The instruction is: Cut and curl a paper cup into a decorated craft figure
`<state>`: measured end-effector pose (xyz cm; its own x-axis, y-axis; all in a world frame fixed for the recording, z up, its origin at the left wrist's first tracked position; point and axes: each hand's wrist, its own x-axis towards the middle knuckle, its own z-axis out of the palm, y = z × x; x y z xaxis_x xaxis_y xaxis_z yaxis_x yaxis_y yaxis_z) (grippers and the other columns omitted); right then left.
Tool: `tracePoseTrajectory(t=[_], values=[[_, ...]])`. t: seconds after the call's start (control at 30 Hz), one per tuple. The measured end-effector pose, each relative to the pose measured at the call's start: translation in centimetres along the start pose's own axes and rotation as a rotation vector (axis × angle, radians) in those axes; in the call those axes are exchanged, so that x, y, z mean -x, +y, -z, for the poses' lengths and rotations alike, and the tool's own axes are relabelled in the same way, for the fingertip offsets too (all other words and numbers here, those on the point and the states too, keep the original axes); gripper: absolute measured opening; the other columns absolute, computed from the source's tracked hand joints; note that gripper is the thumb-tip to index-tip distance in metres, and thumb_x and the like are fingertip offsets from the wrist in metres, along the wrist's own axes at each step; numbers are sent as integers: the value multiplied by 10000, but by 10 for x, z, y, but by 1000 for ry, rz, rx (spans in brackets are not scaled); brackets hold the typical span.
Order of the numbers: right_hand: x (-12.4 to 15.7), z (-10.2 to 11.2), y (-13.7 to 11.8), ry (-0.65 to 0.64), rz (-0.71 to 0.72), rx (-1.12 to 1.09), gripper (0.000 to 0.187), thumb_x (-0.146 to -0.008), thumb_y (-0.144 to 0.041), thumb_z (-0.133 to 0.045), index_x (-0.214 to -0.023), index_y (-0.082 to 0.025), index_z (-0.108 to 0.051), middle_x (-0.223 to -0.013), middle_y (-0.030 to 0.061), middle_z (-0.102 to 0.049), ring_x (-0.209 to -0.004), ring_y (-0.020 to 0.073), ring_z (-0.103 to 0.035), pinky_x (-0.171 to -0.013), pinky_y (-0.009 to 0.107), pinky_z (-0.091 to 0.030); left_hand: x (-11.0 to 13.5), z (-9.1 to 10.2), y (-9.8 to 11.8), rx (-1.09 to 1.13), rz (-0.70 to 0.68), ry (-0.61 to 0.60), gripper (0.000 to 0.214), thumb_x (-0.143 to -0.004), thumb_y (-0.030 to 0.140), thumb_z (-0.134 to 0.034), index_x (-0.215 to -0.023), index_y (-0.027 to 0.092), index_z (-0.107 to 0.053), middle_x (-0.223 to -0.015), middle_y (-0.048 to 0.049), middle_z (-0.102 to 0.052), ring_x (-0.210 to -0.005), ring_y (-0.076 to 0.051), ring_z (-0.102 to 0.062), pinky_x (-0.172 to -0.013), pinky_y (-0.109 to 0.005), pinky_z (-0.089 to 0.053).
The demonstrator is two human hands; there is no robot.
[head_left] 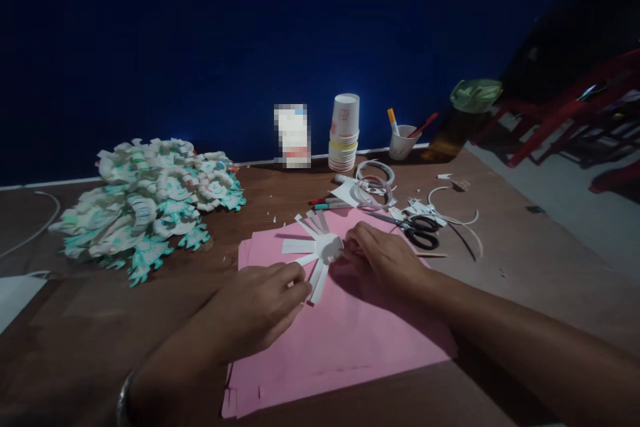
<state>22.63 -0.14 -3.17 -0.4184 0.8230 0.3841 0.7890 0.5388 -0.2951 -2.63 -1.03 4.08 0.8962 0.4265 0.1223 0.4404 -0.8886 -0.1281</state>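
Closest in is a metal bracelet (123, 400) at the person's left wrist, over the near left part of the brown surface (530, 307). A stack of pink paper (365, 333) lies at the middle, and on its far half, nearer its left corner, is the cut paper cup (329, 249), white strips splayed around the round base. The left hand (273, 300) has its fingers bent close together by the lower-left strips; the right hand (385, 257) has its fingertips drawn in at the base's right side. What they pinch is hidden from me, so I can't tell whether either is clamped on paper.

I'd steady the base lightly and handle one strip at a time; a hard tug could tear it at the root or crease its neighbours.

The likeliest snags sit around the pink stack's far right corner: black-handled scissors (423, 230), loose scraps (425, 208) and white rings (375, 180), with markers (333, 205) just past its far edge. Along the surface's far edge stand a stack of cups (345, 130) and a pen cup (403, 145). Toward the far left, a heap of painted paper pieces (150, 213) lies well apart from the left hand.
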Motion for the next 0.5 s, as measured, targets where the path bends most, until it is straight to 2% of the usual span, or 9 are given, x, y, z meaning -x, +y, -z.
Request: tracePoseTrajectory(t=[0.17,0.3,0.5], values=[[-3,-3,-2,-40,6,106,101,-845,-276,-562,-802,-194,-520,-797,38,-602,-681,164,-544,-568,289,-303,4,-30,2,-8,-45,122,94,-954,156,-515,-891,174,-583,-836,-25,-615,-665,-157,-537,-569,-310,-359],[-3,-8,3,-8,23,105,84,-853,-245,-575,-804,-179,-557,-795,45,-605,-695,167,-548,-580,283,-326,3,-41,8,-56,-60,200,110,-943,111,-535,-999,169,-610,-815,-22,-608,-672,-162,-519,-582,-317,-355],[2,-6,5,42,71,-11,55,-910,-182,-537,-876,-169,-578,-850,56,-623,-733,168,-548,-622,283,-363,-4,-51,17,-101,-32,324,137,-929,77,-558,-832,156,-617,-721,-9,-569,-651,-155,-483,-594,-322,-348]])
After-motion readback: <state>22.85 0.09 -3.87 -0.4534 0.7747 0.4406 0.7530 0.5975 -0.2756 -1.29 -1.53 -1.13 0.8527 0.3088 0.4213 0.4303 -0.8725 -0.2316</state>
